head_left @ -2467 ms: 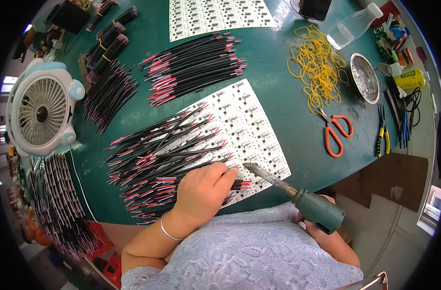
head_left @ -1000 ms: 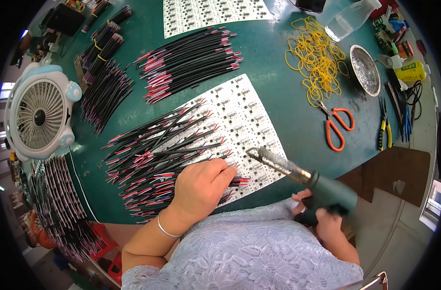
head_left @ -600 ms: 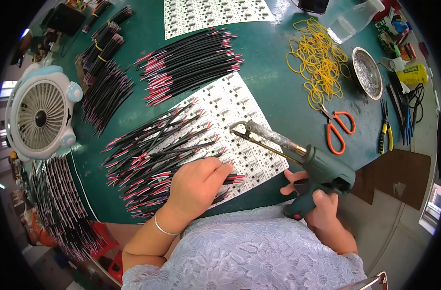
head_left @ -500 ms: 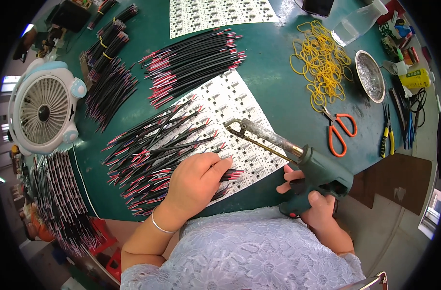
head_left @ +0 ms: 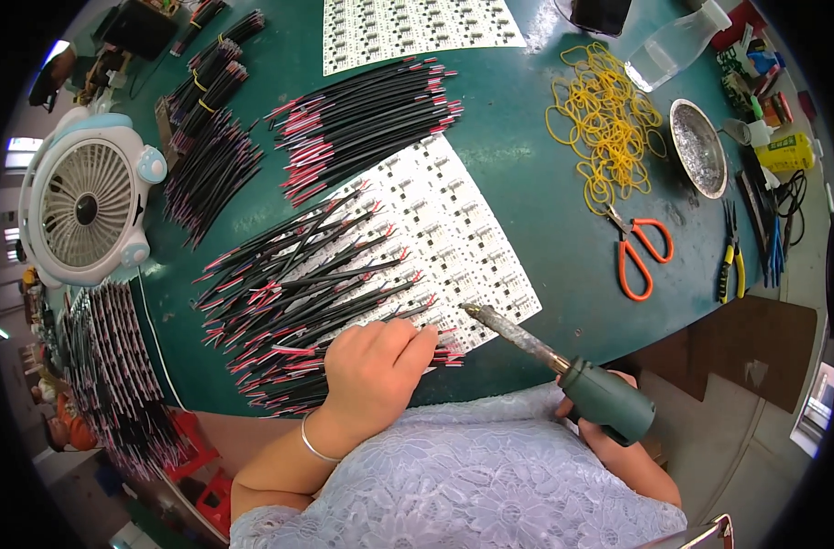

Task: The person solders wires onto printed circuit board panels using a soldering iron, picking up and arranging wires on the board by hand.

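Observation:
A panel of white circuit boards [head_left: 472, 238] lies on the green table, its left part covered by rows of black wires [head_left: 289, 302] with red and white ends. My left hand [head_left: 376, 366], with a silver bangle at its wrist, is closed over the panel's near edge. Its thumb and fingers pinch a wire, whose held part they hide; red wire ends stick out beside the thumb. My right hand [head_left: 600, 439] is wrapped round the handle of a dark green soldering gun [head_left: 609, 403], mostly hidden behind its body. The gun's tip points at the panel, just right of the wire ends.
Behind lie a bundle of wires [head_left: 362, 128] and another board panel [head_left: 417, 37]. To the right are yellow rubber bands [head_left: 609, 119], a metal bowl [head_left: 698, 148], orange-handled cutters [head_left: 641, 256], pliers [head_left: 731, 256] and a bottle [head_left: 678, 46]. A fan [head_left: 88, 206] stands left.
The soldering gun has swung down and nearer to me, its tip now lower over the panel's near part. My left hand has shifted slightly right and nearer to me.

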{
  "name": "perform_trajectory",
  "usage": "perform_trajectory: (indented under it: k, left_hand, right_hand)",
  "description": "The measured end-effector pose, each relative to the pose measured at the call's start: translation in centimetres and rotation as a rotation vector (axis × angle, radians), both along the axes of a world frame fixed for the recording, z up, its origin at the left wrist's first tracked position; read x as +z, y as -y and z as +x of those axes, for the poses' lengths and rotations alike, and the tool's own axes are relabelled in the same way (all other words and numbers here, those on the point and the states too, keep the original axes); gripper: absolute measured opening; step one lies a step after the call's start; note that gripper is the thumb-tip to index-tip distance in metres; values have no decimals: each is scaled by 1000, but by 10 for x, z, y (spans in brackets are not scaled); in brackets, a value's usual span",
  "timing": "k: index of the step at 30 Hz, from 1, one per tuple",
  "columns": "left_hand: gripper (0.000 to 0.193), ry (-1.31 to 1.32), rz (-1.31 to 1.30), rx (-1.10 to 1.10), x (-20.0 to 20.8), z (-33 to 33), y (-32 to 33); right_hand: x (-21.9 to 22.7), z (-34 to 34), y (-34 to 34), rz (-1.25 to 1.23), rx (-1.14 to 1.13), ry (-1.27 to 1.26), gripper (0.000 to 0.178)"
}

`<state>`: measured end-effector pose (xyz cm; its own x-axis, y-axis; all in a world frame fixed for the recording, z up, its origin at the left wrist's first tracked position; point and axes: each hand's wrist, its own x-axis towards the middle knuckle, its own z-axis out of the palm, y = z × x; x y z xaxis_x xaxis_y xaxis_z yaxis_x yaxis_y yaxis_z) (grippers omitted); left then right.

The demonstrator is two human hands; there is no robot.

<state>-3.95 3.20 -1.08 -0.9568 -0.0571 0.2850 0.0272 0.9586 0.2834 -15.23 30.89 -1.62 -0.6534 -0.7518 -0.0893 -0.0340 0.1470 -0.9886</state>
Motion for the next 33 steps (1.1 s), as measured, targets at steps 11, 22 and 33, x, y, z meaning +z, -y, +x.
perform_trajectory:
  k: [11, 22, 33]
  left_hand:
    - [22, 97, 47, -15, 18, -3, 0]
    - [23, 47, 41, -14, -4, -3, -4]
    - [23, 103, 58, 7, -2, -5, -6]
  right_hand:
    - [2, 2, -2, 11, -34, 49, 20]
    - [-19, -2, -8, 108, 66, -470, 29]
    - [-3, -2, 2, 211, 128, -284, 24]
